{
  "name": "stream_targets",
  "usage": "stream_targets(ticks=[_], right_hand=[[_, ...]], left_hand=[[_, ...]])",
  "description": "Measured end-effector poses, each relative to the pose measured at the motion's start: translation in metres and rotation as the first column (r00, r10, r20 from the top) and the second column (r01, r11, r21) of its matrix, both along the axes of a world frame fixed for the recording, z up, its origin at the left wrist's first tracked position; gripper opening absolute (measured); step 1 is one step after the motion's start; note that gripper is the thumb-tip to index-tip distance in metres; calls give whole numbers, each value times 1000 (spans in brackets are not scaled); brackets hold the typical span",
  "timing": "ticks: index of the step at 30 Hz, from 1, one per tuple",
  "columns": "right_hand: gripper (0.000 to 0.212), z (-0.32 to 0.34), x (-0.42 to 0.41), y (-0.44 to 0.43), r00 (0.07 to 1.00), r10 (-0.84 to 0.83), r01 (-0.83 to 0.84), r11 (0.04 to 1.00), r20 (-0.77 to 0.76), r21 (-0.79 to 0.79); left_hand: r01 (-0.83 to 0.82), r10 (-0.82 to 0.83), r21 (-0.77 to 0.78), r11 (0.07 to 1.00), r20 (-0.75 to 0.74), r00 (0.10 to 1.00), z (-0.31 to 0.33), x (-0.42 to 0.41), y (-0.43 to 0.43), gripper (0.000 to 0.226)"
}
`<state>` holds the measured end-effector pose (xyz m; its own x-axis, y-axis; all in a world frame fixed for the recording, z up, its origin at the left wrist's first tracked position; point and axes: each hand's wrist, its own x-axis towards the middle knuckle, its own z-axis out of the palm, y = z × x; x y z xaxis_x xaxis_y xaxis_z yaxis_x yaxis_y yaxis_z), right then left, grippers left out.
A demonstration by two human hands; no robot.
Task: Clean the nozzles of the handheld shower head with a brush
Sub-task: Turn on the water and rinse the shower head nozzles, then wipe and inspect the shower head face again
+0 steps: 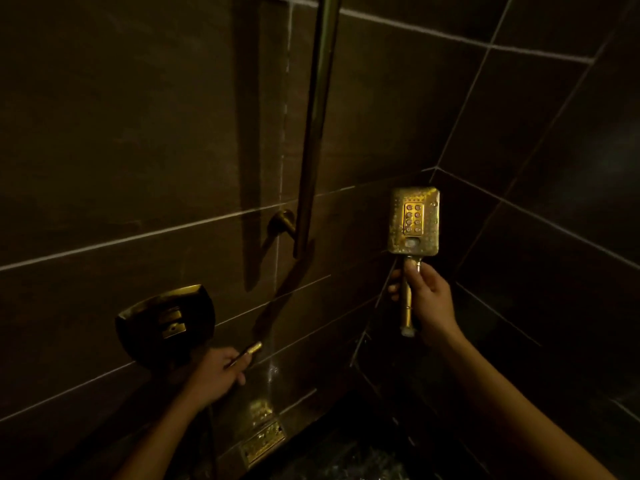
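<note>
Dark tiled wall (138,150), pale grout; upright brass rail (317,116) on round bracket (282,221); curved brass fitting (166,323) lower left; perforated brass plate (263,441) beneath.

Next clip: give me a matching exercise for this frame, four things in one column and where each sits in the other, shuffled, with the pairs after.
Things
1. shower head
2. thin gold rod
3. vertical rail
4. gold grille plate

Places
A. gripped in the left hand
B. mounted on the wall, running up out of view
C. low down, below the left hand
D. held up by its handle in the right hand, nozzle face toward the camera

Pairs: 1-D, 2-A, 3-B, 4-C
</note>
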<state>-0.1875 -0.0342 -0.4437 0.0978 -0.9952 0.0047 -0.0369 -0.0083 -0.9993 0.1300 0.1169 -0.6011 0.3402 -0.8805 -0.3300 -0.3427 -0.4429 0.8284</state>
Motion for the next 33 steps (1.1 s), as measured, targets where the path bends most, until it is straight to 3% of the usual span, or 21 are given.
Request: stream_targets(ticks=[5,11,18,33], right_hand=[[26,23,-21,-6,994,20,-11,996,106,-86],[29,37,-50,-14,980,23,-11,998,197,-62],[28,40,-86,-20,986,11,-2,999,169,-50],[29,47,-150,-13,992,43,-30,994,121,-102]], left_hand=[[36,-44,-92,995,-87,995,26,-44,2,26],[39,-71,-178,983,-177,982,65,-101,6,23],[33,-103,-278,960,-244,964,105,-175,10,20],[161,-215,-359,919,-114,970,140,-303,3,15]])
